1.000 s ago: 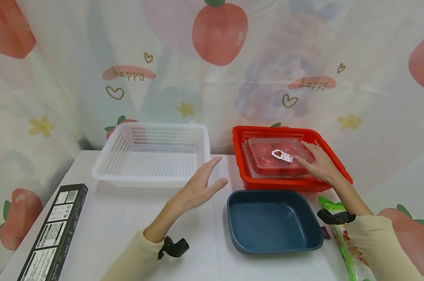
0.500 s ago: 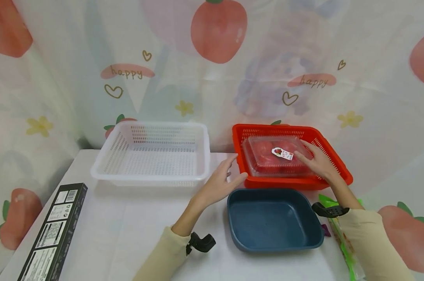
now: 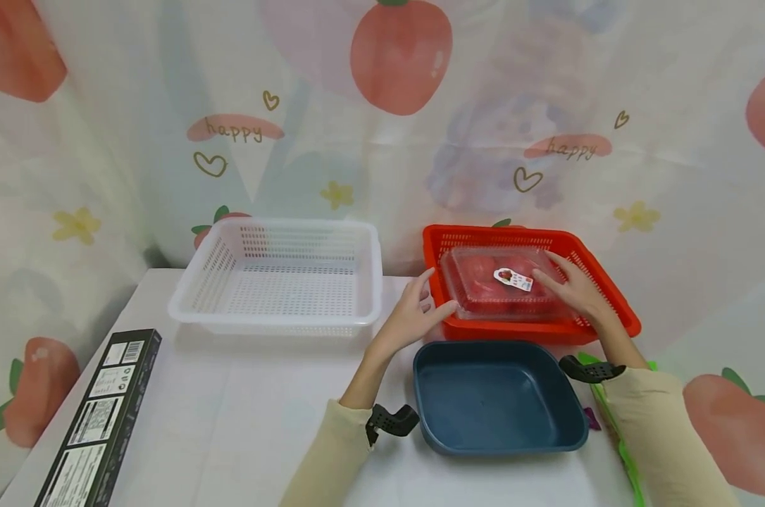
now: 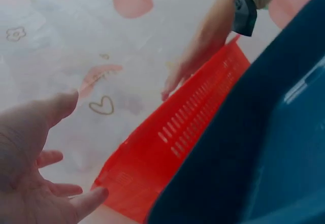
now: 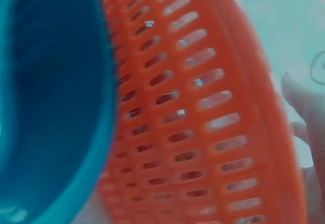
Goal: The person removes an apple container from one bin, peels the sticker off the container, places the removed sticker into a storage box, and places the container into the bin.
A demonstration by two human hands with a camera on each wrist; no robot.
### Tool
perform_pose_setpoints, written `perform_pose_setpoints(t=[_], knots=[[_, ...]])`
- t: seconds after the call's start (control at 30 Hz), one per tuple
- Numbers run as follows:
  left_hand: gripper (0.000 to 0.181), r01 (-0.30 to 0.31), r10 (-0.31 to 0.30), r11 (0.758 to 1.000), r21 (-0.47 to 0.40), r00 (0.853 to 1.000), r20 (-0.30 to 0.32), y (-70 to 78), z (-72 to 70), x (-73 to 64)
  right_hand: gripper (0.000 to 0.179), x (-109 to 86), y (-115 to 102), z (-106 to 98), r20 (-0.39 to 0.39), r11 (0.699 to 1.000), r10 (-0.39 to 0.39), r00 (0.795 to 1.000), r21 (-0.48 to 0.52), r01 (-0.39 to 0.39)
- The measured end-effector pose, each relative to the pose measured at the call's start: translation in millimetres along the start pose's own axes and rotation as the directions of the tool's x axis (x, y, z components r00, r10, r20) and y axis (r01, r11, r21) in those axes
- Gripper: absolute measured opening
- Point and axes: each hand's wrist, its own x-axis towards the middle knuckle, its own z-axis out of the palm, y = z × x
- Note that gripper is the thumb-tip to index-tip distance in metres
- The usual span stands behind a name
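A clear plastic clamshell box [image 3: 490,298] with round reddish contents and a white label lies in the red slotted basket [image 3: 535,331]. My right hand [image 3: 579,289] reaches over the basket's right side, its spread fingers and thumb at the box's right end. At the opposite side, my left hand [image 3: 413,317] has its thumb and fingers apart by the basket's left rim, fingertips close to the box's left end. In the left wrist view, the left hand [image 4: 35,168] shows extended fingers beside the red basket wall. The right wrist view has the right hand [image 5: 312,117] just above the basket rim.
A dark blue basin [image 3: 499,405] stands right in front of the red basket. To the left is a white slotted basket [image 3: 281,320]. A long black box [image 3: 100,415] with labels lies along the table's left side. A green-edged packet [image 3: 623,443] is partly under the right sleeve.
My left hand has moved right, from beside the white basket to the red basket's left rim. My right hand stays at the box's right end; its forearm has shifted slightly left.
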Motion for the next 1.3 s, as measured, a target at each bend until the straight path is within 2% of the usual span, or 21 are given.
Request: perform_pose_setpoints(t=[0.2, 0.43, 0.7, 0.87, 0.97, 1.1, 1.3], knots=[[0.087, 0.048, -0.046, 0.997, -0.058, 0.998, 0.040, -5.2, 5.6, 2.9, 0.082, -2.4, 5, -8, 0.038, 0.995, 0.062, 0.997, 0.074, -0.065], [0.086, 0.010, -0.005, 0.997, -0.079, 0.998, 0.066, -13.3, 8.2, 5.4, 0.083, 1.4, 12, -2, 0.118, 0.985, 0.082, 0.990, 0.143, -0.098], [0.086, 0.020, -0.013, 0.996, -0.082, 0.996, 0.083, -19.2, 12.4, 7.6, 0.088, 1.6, 13, 0, 0.120, 0.985, 0.122, 0.985, 0.109, -0.136], [0.088, 0.054, -0.047, 0.994, -0.090, 0.996, 0.078, -20.6, 14.2, 8.0, 0.089, 0.1, 14, 1, 0.126, 0.987, 0.125, 0.984, 0.084, -0.137], [0.090, 0.074, -0.067, 0.992, -0.101, 0.995, 0.070, -21.7, 14.7, 6.4, 0.090, -1.0, 13, 2, 0.135, 0.986, 0.128, 0.982, 0.086, -0.141], [0.091, 0.066, -0.055, 0.989, -0.131, 0.995, 0.085, -23.5, 15.6, 5.7, 0.092, -2.5, 14, 4, 0.154, 0.981, 0.150, 0.977, 0.103, -0.167], [0.091, 0.071, -0.060, 0.989, -0.128, 0.994, 0.087, -23.1, 15.9, 7.9, 0.093, -2.2, 15, 2, 0.160, 0.974, 0.159, 0.974, 0.133, -0.181]])
